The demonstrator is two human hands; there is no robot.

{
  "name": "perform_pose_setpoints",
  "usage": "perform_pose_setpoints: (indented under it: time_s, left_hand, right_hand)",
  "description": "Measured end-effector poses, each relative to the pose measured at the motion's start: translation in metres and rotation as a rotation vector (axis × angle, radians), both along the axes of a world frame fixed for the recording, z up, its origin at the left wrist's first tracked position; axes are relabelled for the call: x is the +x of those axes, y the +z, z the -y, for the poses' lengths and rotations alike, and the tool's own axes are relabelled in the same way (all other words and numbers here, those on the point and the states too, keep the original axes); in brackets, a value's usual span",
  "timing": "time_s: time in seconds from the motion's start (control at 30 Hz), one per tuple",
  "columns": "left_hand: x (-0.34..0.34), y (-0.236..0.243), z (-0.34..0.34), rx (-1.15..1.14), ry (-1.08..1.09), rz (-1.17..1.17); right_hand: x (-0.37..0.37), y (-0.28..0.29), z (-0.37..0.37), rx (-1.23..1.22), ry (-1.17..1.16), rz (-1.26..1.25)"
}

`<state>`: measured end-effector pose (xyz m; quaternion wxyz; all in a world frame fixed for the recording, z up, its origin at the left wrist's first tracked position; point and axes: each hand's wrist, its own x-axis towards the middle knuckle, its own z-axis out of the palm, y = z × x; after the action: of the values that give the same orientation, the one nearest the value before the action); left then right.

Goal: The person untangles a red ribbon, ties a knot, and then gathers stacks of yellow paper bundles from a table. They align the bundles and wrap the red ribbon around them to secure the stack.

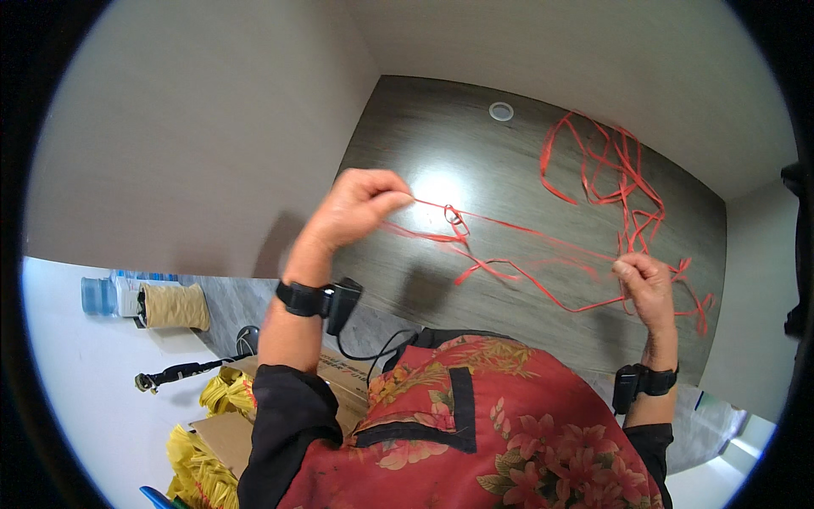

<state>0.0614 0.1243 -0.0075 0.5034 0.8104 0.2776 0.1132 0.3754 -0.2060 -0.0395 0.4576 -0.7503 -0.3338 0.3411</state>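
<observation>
My left hand (359, 208) is pinched on a thin red ribbon (526, 230) at the left, and my right hand (644, 284) grips the same ribbon at the right, so it stretches between them. A small loop or knot (453, 215) sits in it near my left hand. More red strands droop below the stretched part, some blurred. A loose tangle of red ribbon (619, 170) lies on the upper right of the dark wood-look tabletop (398, 127).
Pale panels (195, 127) enclose the tabletop, which has a round fitting (500, 111). At the lower left are a water jug (98, 297), a tan cylindrical bin (174, 306), yellow bundles (193, 467), cardboard (225, 437) and a black strap (178, 374). My floral apron fills the bottom.
</observation>
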Motion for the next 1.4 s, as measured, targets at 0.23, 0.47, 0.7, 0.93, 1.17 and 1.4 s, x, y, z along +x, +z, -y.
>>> perform_pose_setpoints:
  time_s: [0.23,0.47,0.7,0.93,1.17,1.4]
  left_hand:
    - [-0.043,0.027,-0.038,0.061,0.413,0.023]
    - [-0.059,0.027,-0.057,0.092,0.611,0.045]
    - [-0.053,0.031,-0.062,0.255,0.567,-0.027]
    - [-0.032,0.045,-0.053,0.232,0.557,0.077]
    - [-0.015,0.040,-0.037,0.350,0.476,-0.058]
    - [-0.013,0.028,-0.026,0.400,0.367,-0.180]
  right_hand:
    - [0.050,-0.005,0.047,0.074,-0.196,0.186]
    - [0.080,0.001,0.077,0.107,-0.423,0.144]
    - [0.100,-0.003,0.091,0.168,-0.668,0.104]
    - [0.053,-0.034,0.050,-0.106,-0.532,0.572]
    - [-0.056,-0.087,0.031,-0.430,0.222,0.631]
    - [-0.022,-0.145,0.062,-0.695,0.294,0.647]
